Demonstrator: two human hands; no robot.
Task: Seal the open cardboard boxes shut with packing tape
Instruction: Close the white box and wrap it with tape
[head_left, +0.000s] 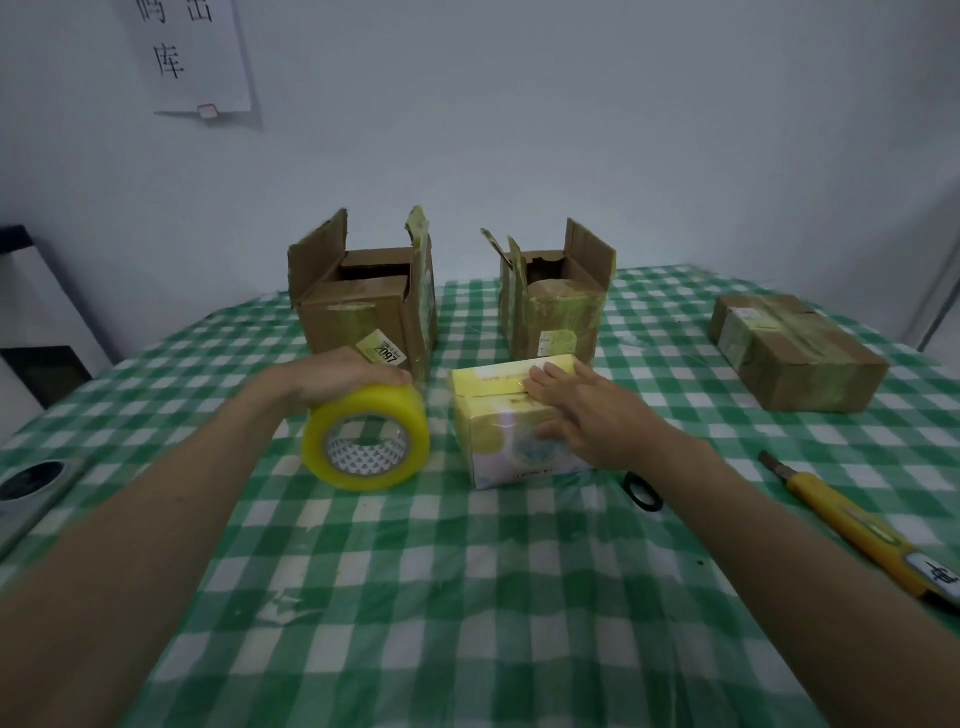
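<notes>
My left hand (332, 376) grips the top of a yellowish roll of packing tape (366, 439), which stands on edge on the table. Just right of it sits a small yellow and white box (506, 415). My right hand (587, 410) lies on that box with straight fingers pressing its top and its thumb against the front face. Behind them stand two brown cardboard boxes with raised flaps: a larger open box (363, 306) on the left and a smaller open box (558, 306) on the right.
A taped-up flat cardboard box (795, 353) lies at the far right. A yellow utility knife (852, 525) lies near the right edge, a small black ring (644, 491) beside my right wrist. The green checked tablecloth (467, 597) covers the table; a dark device (36, 483) sits at left.
</notes>
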